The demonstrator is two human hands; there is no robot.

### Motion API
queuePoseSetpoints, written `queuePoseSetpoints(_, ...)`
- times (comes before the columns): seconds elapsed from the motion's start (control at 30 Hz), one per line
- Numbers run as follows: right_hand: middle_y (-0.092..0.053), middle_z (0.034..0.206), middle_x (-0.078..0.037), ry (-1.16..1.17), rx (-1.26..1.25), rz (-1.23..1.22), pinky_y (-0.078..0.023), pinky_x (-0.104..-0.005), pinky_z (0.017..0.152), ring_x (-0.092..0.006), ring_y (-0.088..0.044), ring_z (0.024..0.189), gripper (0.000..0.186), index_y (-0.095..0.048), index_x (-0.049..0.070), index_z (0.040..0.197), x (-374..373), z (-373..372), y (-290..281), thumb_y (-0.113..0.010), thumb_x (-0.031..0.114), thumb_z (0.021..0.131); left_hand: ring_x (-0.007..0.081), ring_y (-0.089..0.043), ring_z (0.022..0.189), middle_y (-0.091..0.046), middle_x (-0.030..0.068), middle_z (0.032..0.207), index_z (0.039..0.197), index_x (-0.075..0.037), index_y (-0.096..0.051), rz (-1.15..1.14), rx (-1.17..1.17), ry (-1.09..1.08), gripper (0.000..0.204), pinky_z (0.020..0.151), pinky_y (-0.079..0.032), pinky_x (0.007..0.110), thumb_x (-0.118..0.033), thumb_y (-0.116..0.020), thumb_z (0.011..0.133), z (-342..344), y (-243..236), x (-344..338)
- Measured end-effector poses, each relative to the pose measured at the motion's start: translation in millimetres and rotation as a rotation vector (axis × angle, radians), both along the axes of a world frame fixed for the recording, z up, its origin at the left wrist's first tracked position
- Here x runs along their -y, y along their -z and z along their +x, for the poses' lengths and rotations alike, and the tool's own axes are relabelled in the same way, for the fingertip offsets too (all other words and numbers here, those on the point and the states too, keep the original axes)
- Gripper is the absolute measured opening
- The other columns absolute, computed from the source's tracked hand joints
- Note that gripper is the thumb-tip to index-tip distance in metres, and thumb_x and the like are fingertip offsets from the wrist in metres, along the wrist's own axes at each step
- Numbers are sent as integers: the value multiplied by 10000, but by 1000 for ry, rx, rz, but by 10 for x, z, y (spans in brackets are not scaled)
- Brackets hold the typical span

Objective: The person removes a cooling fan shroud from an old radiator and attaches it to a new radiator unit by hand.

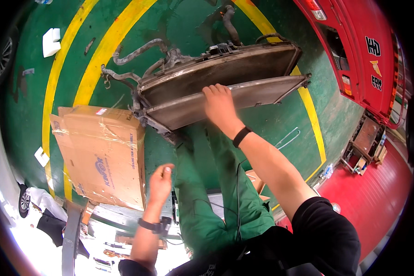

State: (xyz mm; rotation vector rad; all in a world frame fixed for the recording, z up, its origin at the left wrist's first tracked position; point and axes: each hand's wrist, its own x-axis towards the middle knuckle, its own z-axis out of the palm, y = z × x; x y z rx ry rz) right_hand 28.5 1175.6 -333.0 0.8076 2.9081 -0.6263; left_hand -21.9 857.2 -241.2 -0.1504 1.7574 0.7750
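Observation:
A used car radiator (207, 76) stands on the floor in front of me, with a thinner condenser panel (179, 112) leaning out from its near side. The fingers of my right hand (221, 106) curl over the top edge of that panel, near its middle. Grimy hoses and brackets (147, 60) hang along the radiator's left end and far side. My left hand (160, 184) hovers beside the cardboard box (101, 152), apart from the radiator. Its fingers are loosely curled in, thumb on top, and nothing shows in them.
At right a red vehicle (363, 55) is parked close by. Yellow lines (315, 124) cross the green floor. A bent wire (290, 138) lies right of my legs. White foam pieces (51, 43) are at far left, and a cart with parts (365, 138) stands at right.

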Motion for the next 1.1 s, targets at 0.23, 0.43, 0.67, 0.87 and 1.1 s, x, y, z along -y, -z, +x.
queuePoseSetpoints(0.23, -627, 1026, -118, 0, 55, -61, -393, -443, 1026, -322, -552, 1095, 323, -618, 20, 1075, 71, 148, -177, -593, -7, 755, 66, -513, 566, -576, 18, 675, 996, -14, -623, -4, -58, -78, 284, 501, -408, 228, -275, -515, 1026, 62, -102, -403)
queuePoseSetpoints(0.43, -627, 1050, -132, 10, 49, -93, -396, -456, 1030, -333, -551, 1104, 338, -616, 16, 1079, 61, 156, -187, -597, -18, 743, 78, -559, 648, -615, 34, 784, 1041, -5, -609, 18, -35, -221, 172, 540, -442, 223, -149, -530, 989, -89, -206, -533)
queuePoseSetpoints(0.67, -624, 987, -128, -20, -50, -45, -411, -450, 994, -326, -559, 1038, 307, -614, 16, 1047, -23, 37, -54, -558, -32, 749, 91, -559, 647, -609, 39, 753, 1006, -1, -618, -67, 75, -140, 236, 558, -444, 233, -38, -398, 929, 520, -121, 3)
queuePoseSetpoints(0.87, -627, 960, -116, -55, -54, 29, -407, -428, 973, -310, -565, 1036, 254, -616, 36, 1006, -121, -201, 129, -568, 13, 758, 257, -645, 661, -666, 166, 750, 870, -11, -655, -120, -131, -5, 208, 656, -506, 368, -120, -482, 907, 1155, -109, 228)
queuePoseSetpoints(1.1, -667, 1013, -113, -113, 21, 45, -444, -441, 932, -309, -591, 1035, 315, -644, 58, 1035, -391, -571, 481, -604, 32, 724, 346, -643, 635, -666, 157, 727, 838, -63, -653, -206, -240, 53, 193, 620, -508, 430, -175, -513, 909, 1438, -43, 238)
